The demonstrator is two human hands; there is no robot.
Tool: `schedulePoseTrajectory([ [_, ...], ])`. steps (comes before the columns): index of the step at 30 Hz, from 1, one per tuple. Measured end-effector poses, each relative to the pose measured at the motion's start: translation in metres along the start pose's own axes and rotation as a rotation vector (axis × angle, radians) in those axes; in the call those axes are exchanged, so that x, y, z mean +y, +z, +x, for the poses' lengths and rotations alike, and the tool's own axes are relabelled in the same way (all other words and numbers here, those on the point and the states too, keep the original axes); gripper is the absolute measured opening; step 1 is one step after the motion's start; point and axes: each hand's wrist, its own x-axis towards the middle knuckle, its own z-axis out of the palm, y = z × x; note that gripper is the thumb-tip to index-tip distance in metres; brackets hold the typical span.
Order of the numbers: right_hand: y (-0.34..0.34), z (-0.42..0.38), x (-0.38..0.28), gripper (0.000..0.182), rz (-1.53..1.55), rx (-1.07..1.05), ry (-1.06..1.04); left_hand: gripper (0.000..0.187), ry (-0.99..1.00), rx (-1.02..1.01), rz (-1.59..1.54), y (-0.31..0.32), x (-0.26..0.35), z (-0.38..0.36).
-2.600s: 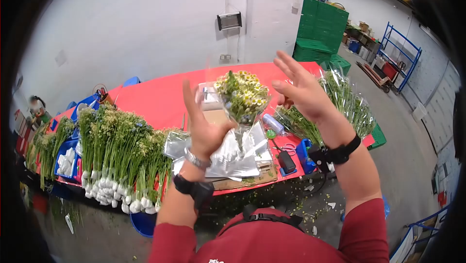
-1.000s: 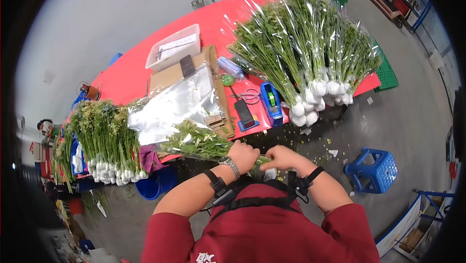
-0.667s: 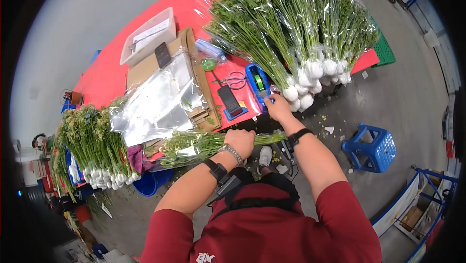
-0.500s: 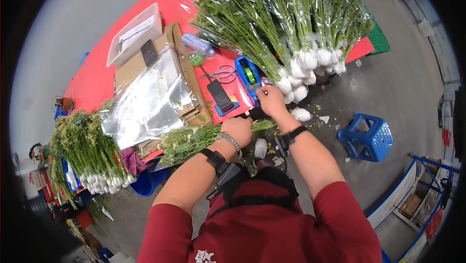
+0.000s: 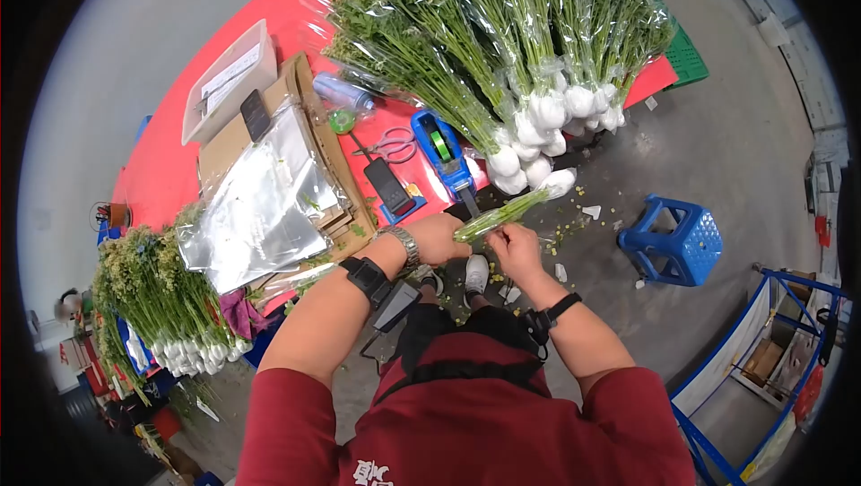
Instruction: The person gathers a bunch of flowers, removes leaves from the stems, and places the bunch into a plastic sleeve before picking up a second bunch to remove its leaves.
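My left hand (image 5: 437, 238) is closed round a green-stemmed flower bunch (image 5: 504, 215) at the table's front edge. The white wrapped end of the bunch points up to the right. My right hand (image 5: 517, 251) pinches at the stems from below, close beside my left fingers. Just above stands a blue tape dispenser (image 5: 441, 150) with a green roll. Clear plastic sleeves (image 5: 260, 203) lie on brown cardboard left of my hands. Behind, wrapped bunches (image 5: 502, 56) with white ends lie piled up.
Pink scissors (image 5: 394, 145), a black device (image 5: 388, 185), a bottle (image 5: 343, 91) and a white bin (image 5: 231, 82) are on the red table (image 5: 170, 159). More bunches (image 5: 161, 293) sit at left. A blue stool (image 5: 673, 239) stands at right on the floor.
My right hand has come away from the tape dispenser, down to the stems. The bunch has shifted right and turned, with its white end now raised beside the pile.
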Motion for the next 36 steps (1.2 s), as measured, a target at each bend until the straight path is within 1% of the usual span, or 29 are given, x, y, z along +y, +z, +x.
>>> schedulePoseTrajectory([
  [1,0.005,0.007,0.005,0.014,0.006,-0.001,0.0,0.035,-0.006,0.0,0.001,-0.002,0.005,-0.005],
  [3,0.016,0.03,0.012,0.025,0.144,0.118,-0.06,0.03,0.005,-0.079,-0.147,-0.005,0.011,-0.012],
  [4,0.016,0.042,0.008,0.025,0.152,0.114,-0.06,0.03,-0.004,-0.077,-0.148,-0.006,0.01,-0.012],
  [6,0.016,0.063,0.002,0.032,0.188,0.015,-0.142,0.029,-0.001,-0.12,-0.206,-0.007,0.008,-0.011],
  [7,0.019,0.071,0.004,0.032,0.195,0.011,-0.146,0.029,-0.008,-0.114,-0.207,-0.007,0.007,-0.011],
  [9,0.021,0.081,0.008,0.03,0.117,0.013,-0.404,0.03,-0.003,-0.115,-0.251,-0.007,0.006,-0.013],
  [10,0.021,0.081,0.01,0.024,0.131,-0.02,-0.356,0.03,-0.007,-0.112,-0.254,-0.007,0.005,-0.013],
  [11,0.02,0.079,0.012,0.024,0.133,-0.024,-0.355,0.031,-0.012,-0.084,-0.218,-0.006,0.004,-0.012],
  [13,0.023,0.076,0.025,0.018,0.123,-0.025,-0.251,0.032,-0.013,-0.056,-0.18,-0.002,-0.003,-0.005],
  [14,0.028,0.075,0.03,0.015,0.011,0.026,-0.341,0.034,0.056,0.112,-0.008,0.004,-0.012,0.004],
  [15,0.037,0.073,0.038,0.015,0.008,0.026,-0.338,0.036,0.125,0.279,0.163,0.009,-0.017,0.009],
  [16,0.048,0.072,0.044,0.015,0.202,0.049,-0.2,0.044,0.071,0.349,0.207,0.01,-0.013,0.009],
  [17,0.057,0.071,0.05,0.014,0.395,0.073,-0.061,0.044,0.073,0.347,0.208,0.012,-0.008,0.009],
  [18,0.049,0.074,0.039,0.014,0.619,-0.051,0.19,0.047,-0.022,0.448,0.31,0.012,0.006,0.003],
  [19,0.041,0.075,0.031,0.014,0.62,-0.049,0.194,0.05,-0.118,0.546,0.413,0.014,0.014,-0.001],
  [20,0.031,0.077,0.022,0.013,0.73,-0.135,0.428,0.055,-0.105,0.614,0.449,0.017,0.012,0.0],
  [21,0.026,0.079,0.02,0.013,0.836,-0.22,0.659,0.055,-0.101,0.615,0.453,0.018,0.012,0.001],
  [23,0.027,0.078,0.023,0.011,0.792,-0.217,0.628,0.052,-0.066,0.684,0.454,0.02,0.014,0.002],
  [25,0.032,0.08,0.019,0.009,0.784,-0.122,0.484,0.051,-0.073,0.695,0.466,0.022,0.012,0.003],
  [26,0.032,0.083,0.019,0.009,0.703,-0.143,0.463,0.05,-0.084,0.7,0.477,0.022,0.011,0.004],
  [27,0.034,0.086,0.021,0.009,0.71,-0.142,0.451,0.05,-0.087,0.71,0.487,0.022,0.008,0.006],
  [29,0.039,0.08,0.027,0.01,0.52,-0.273,0.486,0.046,-0.127,0.706,0.524,0.027,-0.002,0.009],
  [30,0.033,0.075,0.022,0.011,0.519,-0.292,0.495,0.046,-0.13,0.702,0.529,0.029,-0.004,0.009],
  [31,0.031,0.068,0.021,0.011,0.524,-0.292,0.497,0.043,-0.111,0.758,0.541,0.031,-0.006,0.008],
  [32,0.028,0.058,0.021,0.013,0.577,-0.318,0.437,0.04,-0.092,0.811,0.55,0.034,-0.008,0.006],
  [33,0.026,0.047,0.023,0.015,0.628,-0.345,0.379,0.04,-0.094,0.806,0.547,0.037,-0.006,0.002],
  [34,0.024,0.04,0.024,0.019,0.554,-0.393,0.341,0.038,-0.112,0.819,0.539,0.039,-0.003,-0.003],
  [35,0.021,0.031,0.024,0.019,0.552,-0.391,0.338,0.037,-0.127,0.838,0.533,0.038,0.0,-0.007],
  [36,0.01,0.024,0.009,0.019,0.695,-0.389,0.366,0.036,-0.101,0.881,0.576,0.044,0.0,-0.009],
])
